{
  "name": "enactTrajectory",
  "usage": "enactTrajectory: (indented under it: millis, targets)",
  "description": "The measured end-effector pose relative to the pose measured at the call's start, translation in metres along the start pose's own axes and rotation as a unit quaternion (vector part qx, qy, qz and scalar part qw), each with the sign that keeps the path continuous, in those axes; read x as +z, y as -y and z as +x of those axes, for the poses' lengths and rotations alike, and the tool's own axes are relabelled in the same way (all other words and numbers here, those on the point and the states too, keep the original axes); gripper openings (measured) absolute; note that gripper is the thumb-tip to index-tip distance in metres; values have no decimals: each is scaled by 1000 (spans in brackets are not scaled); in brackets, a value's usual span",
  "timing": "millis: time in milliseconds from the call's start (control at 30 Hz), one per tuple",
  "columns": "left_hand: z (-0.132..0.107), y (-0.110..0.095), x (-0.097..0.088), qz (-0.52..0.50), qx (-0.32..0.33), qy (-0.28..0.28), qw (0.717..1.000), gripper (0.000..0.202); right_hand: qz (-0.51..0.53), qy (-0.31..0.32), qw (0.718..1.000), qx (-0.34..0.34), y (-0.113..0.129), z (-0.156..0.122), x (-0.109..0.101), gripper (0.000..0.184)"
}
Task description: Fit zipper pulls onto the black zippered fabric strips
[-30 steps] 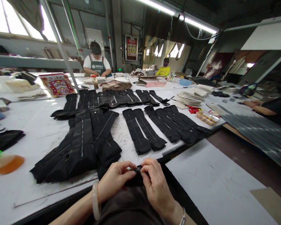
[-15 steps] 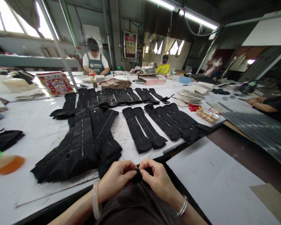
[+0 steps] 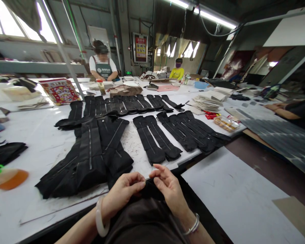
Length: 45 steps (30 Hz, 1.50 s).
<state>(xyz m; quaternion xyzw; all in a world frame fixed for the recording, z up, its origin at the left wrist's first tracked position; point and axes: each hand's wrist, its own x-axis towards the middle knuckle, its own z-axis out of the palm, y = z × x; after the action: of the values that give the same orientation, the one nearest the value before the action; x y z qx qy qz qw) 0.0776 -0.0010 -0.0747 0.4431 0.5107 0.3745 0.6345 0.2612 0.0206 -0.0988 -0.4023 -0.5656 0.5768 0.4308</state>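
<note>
**Just off the table's edge: one black piece in both hands**

Right at the lap, the black piece [image 3: 150, 191] lies just below the near edge of the white table [image 3: 40, 142]. The left hand [image 3: 122, 194] is clenched on its upper edge, thumb and forefinger pinching the fabric. The right hand [image 3: 169, 189] rests its heel against the piece, thumb and forefinger tip to tip just above it and the other fingers loosely spread. Whether they grip a thread or nothing cannot be told.

Judging by the layout, most of the work is already set down. A heaped near pile [image 3: 91, 159], a pair [image 3: 157, 145], a right-hand row [image 3: 193, 134] and a back row [image 3: 127, 103] of similar black zipped pieces all lie flat on the table. Only the one in hand is off it.

Bare table shows in the strip between the near pile and the pair, straight ahead of the hands, and more widely at the left toward an orange bottle [image 3: 8, 178]. To the right the table ends, with a lower white board [image 3: 231, 196] beyond. A co-worker [image 3: 103, 67] at the far side is well apart.
</note>
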Motion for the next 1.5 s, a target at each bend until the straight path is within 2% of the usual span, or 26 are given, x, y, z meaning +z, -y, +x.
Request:
enactTrajectory:
  millis: [67, 200, 300, 400, 500, 567, 633, 733, 800, 933, 1100, 1200, 1333, 1433, 1500]
  targets:
    - [-3, -4, -2, -11, -4, -7, 1000, 39, -10, 3, 1000, -3, -1, -2, -3, 32]
    - [-9, -7, -3, -29, 3, -10, 1000, 39, -113, 33, 992, -51, 3, -7, -1, 24]
    - [-11, -7, -2, -32, 5, 2, 999, 39, -173, 18, 981, -82, 7, -11, 6, 24]
    - [-12, -9, -1, -1, 4, 15, 1000, 42, -208, -6, 971, -115, 4, -15, 16, 28]
    - [-13, -12, -1, 74, 3, 25, 997, 43, -219, -11, 965, -142, -2, -17, 26, 28]
    - [-13, -12, -1, 129, 13, 12, 991, 39, -205, -3, 970, -134, -5, -17, 28, 28]
    - [-12, -9, -3, 163, 28, -9, 986, 36, -174, 17, 980, -97, -6, -15, 27, 31]
    - [-10, -5, -8, 166, 37, -25, 985, 35, -122, 64, 990, -33, -3, -11, 17, 39]
    - [-8, -4, -10, 145, 28, -31, 989, 36, -114, 90, 989, -23, -1, -10, 11, 37]
    - [-5, -4, -12, 86, 14, -30, 996, 40, -159, 95, 981, -54, 1, -10, 8, 20]
    - [-5, 1, -10, 46, 16, -22, 999, 47, -246, 47, 962, -110, 5, -13, 16, 32]
    - [-5, 4, -12, 45, 18, -17, 999, 49, -295, 34, 947, -127, 4, -15, 20, 31]
    - [-9, 2, -15, 143, 3, 31, 989, 39, -329, 52, 935, -122, 0, -19, 26, 27]
    - [-15, 0, -13, 249, -14, 42, 967, 27, -281, 94, 953, -69, -1, -22, 25, 27]
    - [-20, 1, -12, 302, 5, 31, 953, 26, -231, 136, 963, -17, -3, -25, 19, 27]
